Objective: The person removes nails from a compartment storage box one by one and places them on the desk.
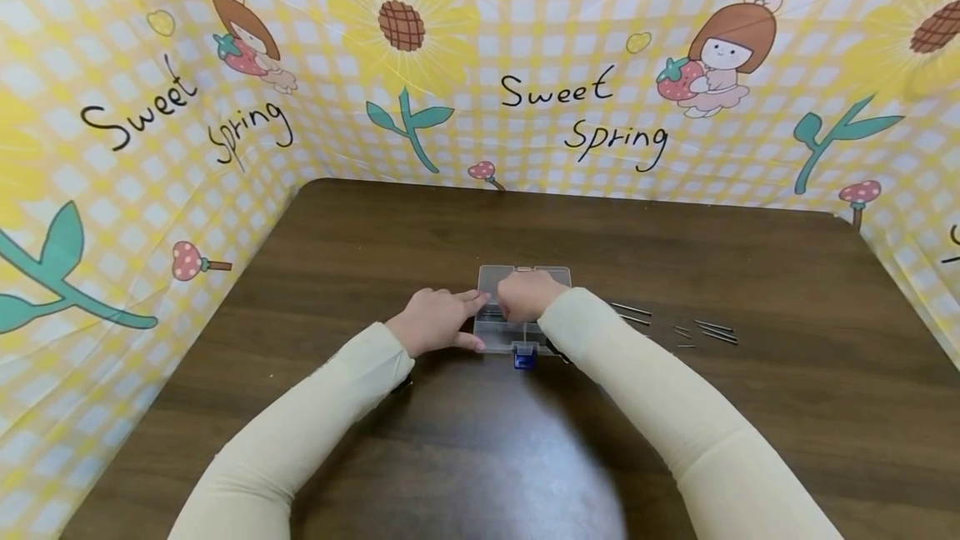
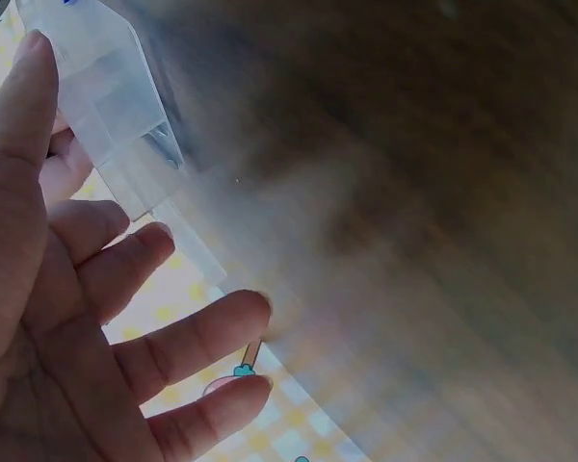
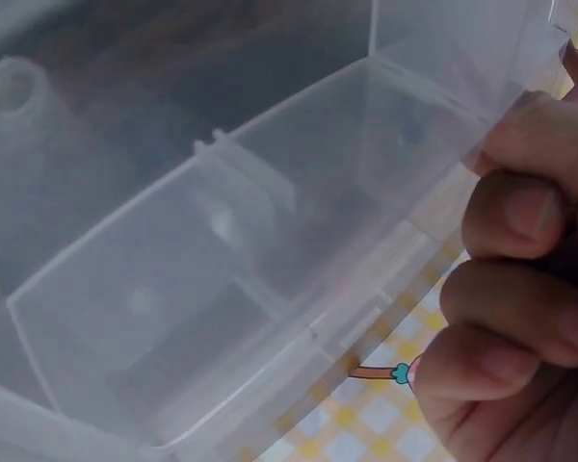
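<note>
Head view: with my left hand (image 1: 433,319) spread against the box (image 1: 498,338) and right hand (image 1: 528,294) curled above, any pinch hidden, I'm perhaps stowing nails (image 1: 632,308), calling for careful placing next.

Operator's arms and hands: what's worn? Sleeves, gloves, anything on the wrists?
Both the left sleeve and right sleeve are long, plain, pale cream, wrinkled at the elbow, reaching the wrist. Left hand and right hand are ungloved. A small dark item shows under the left cuff; details unclear.
</note>
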The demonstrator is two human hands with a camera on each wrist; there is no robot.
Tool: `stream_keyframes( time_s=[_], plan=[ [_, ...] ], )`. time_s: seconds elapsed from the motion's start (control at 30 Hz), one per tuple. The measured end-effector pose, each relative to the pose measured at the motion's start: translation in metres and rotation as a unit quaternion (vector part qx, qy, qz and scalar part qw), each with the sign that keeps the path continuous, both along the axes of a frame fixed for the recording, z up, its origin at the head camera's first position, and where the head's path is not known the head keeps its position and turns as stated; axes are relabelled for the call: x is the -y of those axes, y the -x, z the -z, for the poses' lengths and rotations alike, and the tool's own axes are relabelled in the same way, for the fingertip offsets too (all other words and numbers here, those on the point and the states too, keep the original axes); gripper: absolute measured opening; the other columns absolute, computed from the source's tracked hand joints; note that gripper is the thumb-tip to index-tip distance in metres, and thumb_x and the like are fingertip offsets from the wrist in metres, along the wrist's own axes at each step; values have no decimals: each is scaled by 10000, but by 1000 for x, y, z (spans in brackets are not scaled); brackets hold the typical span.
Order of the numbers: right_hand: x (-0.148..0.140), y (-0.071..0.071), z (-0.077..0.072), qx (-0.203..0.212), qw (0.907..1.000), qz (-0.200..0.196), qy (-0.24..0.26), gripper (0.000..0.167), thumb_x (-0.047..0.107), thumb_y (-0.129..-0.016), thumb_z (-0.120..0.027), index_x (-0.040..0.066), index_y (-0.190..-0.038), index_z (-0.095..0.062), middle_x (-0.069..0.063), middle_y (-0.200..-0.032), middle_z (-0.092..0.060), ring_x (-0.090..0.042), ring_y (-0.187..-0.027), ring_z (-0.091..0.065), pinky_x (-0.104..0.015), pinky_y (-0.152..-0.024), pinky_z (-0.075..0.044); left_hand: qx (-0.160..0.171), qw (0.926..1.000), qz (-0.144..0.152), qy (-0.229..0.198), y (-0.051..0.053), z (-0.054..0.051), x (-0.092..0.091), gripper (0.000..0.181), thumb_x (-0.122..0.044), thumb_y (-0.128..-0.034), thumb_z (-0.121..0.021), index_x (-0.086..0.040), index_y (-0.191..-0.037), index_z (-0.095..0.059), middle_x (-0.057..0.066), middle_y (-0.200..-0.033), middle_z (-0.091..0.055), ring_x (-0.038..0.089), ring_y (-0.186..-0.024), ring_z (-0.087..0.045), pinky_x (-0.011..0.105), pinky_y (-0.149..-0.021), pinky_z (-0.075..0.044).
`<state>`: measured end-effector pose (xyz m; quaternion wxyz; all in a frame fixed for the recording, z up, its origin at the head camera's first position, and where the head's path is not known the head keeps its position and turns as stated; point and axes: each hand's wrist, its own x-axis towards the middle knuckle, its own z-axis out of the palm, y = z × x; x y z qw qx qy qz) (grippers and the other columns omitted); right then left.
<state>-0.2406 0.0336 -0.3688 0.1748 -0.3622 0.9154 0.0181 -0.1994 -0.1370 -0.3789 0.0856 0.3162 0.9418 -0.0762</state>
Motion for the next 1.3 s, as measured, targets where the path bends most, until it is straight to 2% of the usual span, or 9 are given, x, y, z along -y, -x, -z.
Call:
stream_keyframes(
  time_s=[0.23,0.33,0.47,0.6,0.73,0.87,1.0,1.1,1.3],
  plan=[
    [2,-4,8,-73,9998,-116,-164,223,39,-853,-613,146,-659,-638,45,-659,-556,-125,-584,-458,-313,-575,-457,400,9990,-103,179,-4,7,3,823,-640,-862,-510,-154,-1503,-341,-34,-1527,-328,326,-1001,-617,380,-634,-497],
    [2,-7,11,-196,9995,-170,-164,219,50,-869,-599,140,-677,-652,35,-666,-573,-130,-586,-468,-343,-601,-492,373,9989,-147,230,-8,9,3,826,-651,-857,-506,-163,-1502,-344,-45,-1519,-341,271,-789,-621,351,-550,-460],
    [1,-10,11,-335,9991,-206,-135,220,56,-887,-595,137,-699,-677,29,-677,-608,-132,-589,-499,-344,-618,-507,406,9987,-227,186,-10,7,2,819,-640,-853,-522,-167,-1500,-350,-43,-1518,-346,177,-498,-462,310,-439,-354],
    [-2,-9,6,-348,9990,-257,-80,189,85,-899,-612,155,-755,-713,51,-738,-650,-105,-641,-562,-317,-652,-515,426,9989,-199,72,-9,7,2,813,-622,-854,-536,-151,-1494,-363,-23,-1509,-364,141,-445,-380,291,-416,-303],
    [-5,-4,-5,-162,9994,-296,35,258,113,-905,-611,158,-651,-624,59,-647,-541,-94,-599,-477,-282,-580,-441,343,9992,-215,-39,-6,8,4,812,-614,-844,-551,-146,-1486,-380,-13,-1498,-382,139,-453,-411,289,-418,-311],
    [-13,3,-17,361,9990,-160,230,258,112,-871,-594,153,-618,-569,52,-599,-467,-95,-557,-416,-268,-524,-355,550,9980,-260,-157,-3,9,6,827,-613,-840,-562,-141,-1490,-367,-7,-1505,-366,166,-540,-536,290,-427,-325],
    [-32,10,-25,787,9957,22,480,194,98,-837,-598,136,-648,-619,70,-605,-504,-78,-554,-435,-254,-536,-362,745,9963,-333,-282,0,8,7,840,-602,-833,-579,-137,-1495,-353,3,-1512,-347,224,-853,-665,288,-460,-348],
    [-52,12,-28,991,9932,38,614,223,74,-827,-585,132,-611,-583,74,-574,-456,-80,-538,-385,-254,-541,-341,850,9950,-363,-365,2,7,8,841,-583,-832,-591,-134,-1499,-343,13,-1519,-333,252,-1036,-640,290,-485,-360],
    [-106,14,-27,898,9926,-102,813,206,40,-745,-567,136,-564,-546,112,-534,-421,-56,-515,-357,-235,-539,-329,902,9942,-357,-467,3,3,12,837,-565,-842,-590,-117,-1502,-334,32,-1526,-320,281,-1134,-594,302,-507,-394]
  ],
)
